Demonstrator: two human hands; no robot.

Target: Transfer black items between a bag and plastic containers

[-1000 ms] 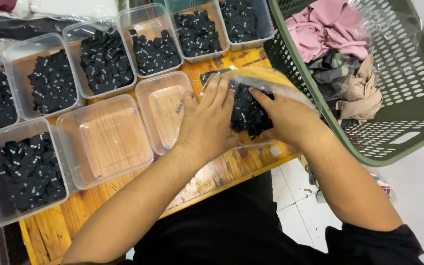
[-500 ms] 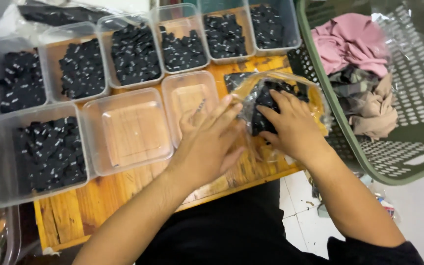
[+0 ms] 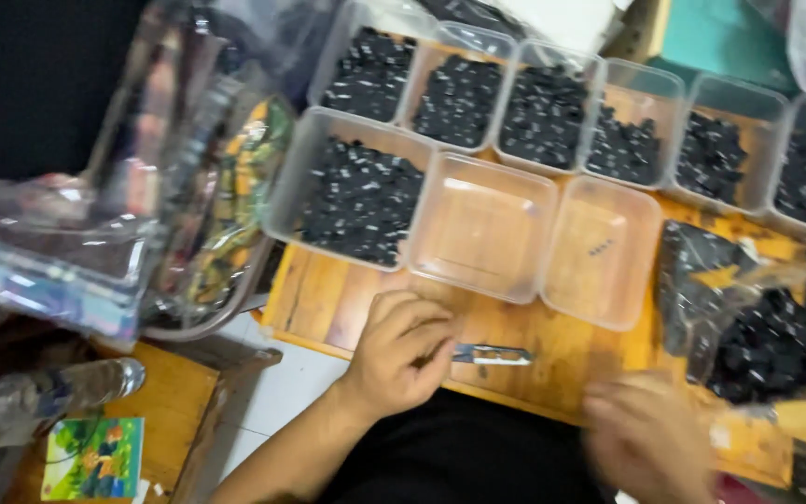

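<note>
Wooden bench carried tubs of black parts. Left hand, fingers curled in a loose grip, touched small snips lying there; blurred right hand's grip was unreadable.

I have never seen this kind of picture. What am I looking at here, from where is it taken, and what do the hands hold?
There is no machine: a camera worn on a person's head looks down at their two bare hands. The left hand rests on a wooden table, its fingers at a small pair of metal snips. The right hand is blurred and seems empty. On the table stand clear plastic tubs of small black parts; two tubs are nearly empty. A clear bag of black parts lies at the right.
</note>
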